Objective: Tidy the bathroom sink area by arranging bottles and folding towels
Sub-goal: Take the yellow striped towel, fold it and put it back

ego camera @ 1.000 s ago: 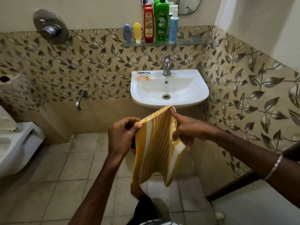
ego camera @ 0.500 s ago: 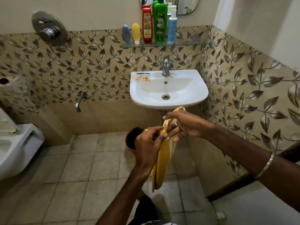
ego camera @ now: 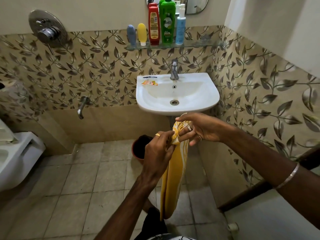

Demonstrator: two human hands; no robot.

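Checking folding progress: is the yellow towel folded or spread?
Folded: the yellow towel hangs as a narrow doubled strip, its top edges gathered between the left hand and right hand.

The towel [ego camera: 174, 172] is yellow with white stripes. The sink [ego camera: 176, 108] is white. The wall tiles [ego camera: 97, 70] are beige with brown leaves.

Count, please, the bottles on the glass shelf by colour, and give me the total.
Blue bottle: 1
Yellow bottle: 1
Red bottle: 1
Green bottle: 1
Light blue bottle: 1
Total: 5 bottles, all upright on the glass shelf.
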